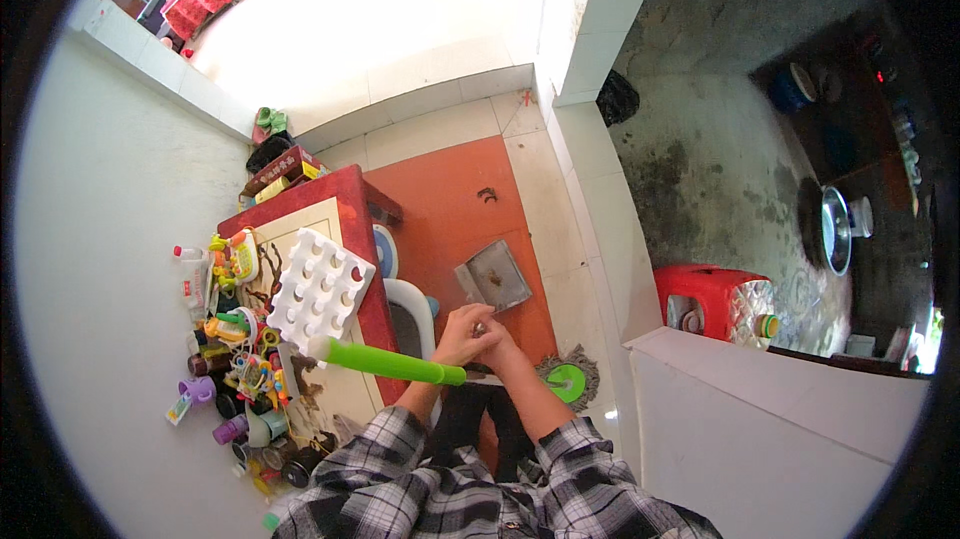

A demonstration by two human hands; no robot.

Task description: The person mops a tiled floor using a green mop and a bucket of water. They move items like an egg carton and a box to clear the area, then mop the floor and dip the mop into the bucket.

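Note:
My left hand [459,335] and my right hand [498,344] meet in front of me, fingers touching. A small dark bit [480,329] shows between them, too small to name; whether either hand grips it is unclear. The bright green handle [397,363] of a mop crosses over my left forearm. Its metal pole passes behind my right forearm to the green disc and grey strands of the mop head [568,383], which lies on the floor at the right. Beyond my hands a grey dustpan [499,278] with brown debris in it sits on the orange mat [450,186].
On the left, a red-edged table [348,216] holds a white foam tray [321,287], toys and bottles. A white chair [411,302] stands beside it. Dark debris [487,195] lies on the mat. A red plastic stool [712,306] stands behind a low white wall [765,389] at the right.

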